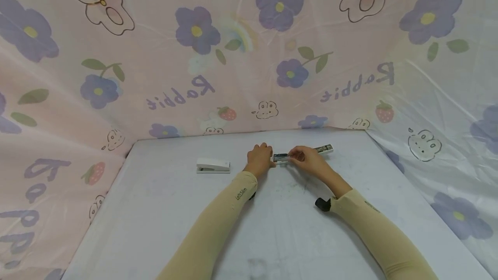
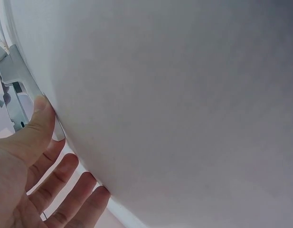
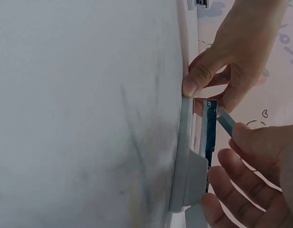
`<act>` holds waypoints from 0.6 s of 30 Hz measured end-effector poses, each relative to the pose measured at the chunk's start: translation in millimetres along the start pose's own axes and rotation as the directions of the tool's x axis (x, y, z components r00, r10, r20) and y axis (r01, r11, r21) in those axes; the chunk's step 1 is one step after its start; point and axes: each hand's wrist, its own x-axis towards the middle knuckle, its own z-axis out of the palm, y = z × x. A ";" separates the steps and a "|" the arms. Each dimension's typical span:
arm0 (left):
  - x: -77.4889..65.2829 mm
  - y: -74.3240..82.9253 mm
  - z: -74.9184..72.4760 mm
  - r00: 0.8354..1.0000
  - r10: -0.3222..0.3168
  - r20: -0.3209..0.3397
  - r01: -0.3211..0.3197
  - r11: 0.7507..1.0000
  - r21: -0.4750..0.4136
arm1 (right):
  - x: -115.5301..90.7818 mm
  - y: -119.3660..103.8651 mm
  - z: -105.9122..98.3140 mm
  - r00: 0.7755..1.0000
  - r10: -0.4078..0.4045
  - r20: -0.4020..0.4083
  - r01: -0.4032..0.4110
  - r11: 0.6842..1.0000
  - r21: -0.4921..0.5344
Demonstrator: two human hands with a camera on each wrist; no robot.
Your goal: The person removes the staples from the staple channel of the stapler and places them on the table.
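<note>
From where I stand, the person is bent to some small work at the far part of the white counter [image 1: 155, 211], a little right of the middle. An opened-up stapler [image 3: 194, 175] sits there between the two hands, its pale base down on the counter and its dark channel [image 3: 211, 135] exposed along the top.

The left grip [image 1: 259, 160] pinches the stapler's left end: the thumb presses the near side of the base, a finger lies round the other side, and the remaining fingers spread out, holding nothing. From the right, the right grip [image 1: 310, 159] has thumb and forefinger pinched on a thin grey strip [image 3: 226, 121], which slants just beside the channel; I can't tell whether the two touch. The other fingers on that side are loosely bent near the stapler.

Just past the right grip, farther right, a pale piece with metal parts [image 1: 326, 148] pokes out; whether it joins the stapler, I can't make out.

Well apart on the left lies a white stapler [image 1: 213, 167], folded together. Tan sleeves [image 1: 212, 215] cover both forearms, and a black piece [image 1: 322, 204] juts from the right cuff. Behind the counter hangs a pink cloth [image 1: 241, 72] printed with purple flowers and rabbits.
</note>
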 end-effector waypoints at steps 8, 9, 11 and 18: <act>-5.0 0.2 -1.6 0.999 0.014 -0.031 -0.014 1.000 0.014 | -7.4 2.7 0.7 0.999 -0.018 0.044 0.019 1.000 -0.007; -5.2 0.3 -1.5 0.999 0.015 -0.033 -0.015 1.000 0.014 | -7.8 3.3 1.3 0.998 -0.028 0.048 0.028 1.000 -0.009; -4.6 0.1 -1.1 0.999 0.015 -0.030 -0.014 1.000 0.020 | -8.2 4.8 2.9 0.997 -0.044 0.058 0.044 0.999 -0.008; 1.1 -1.1 1.9 1.000 0.009 0.002 -0.009 1.000 0.017 | -8.6 6.8 6.2 0.993 -0.082 0.088 0.083 0.997 -0.009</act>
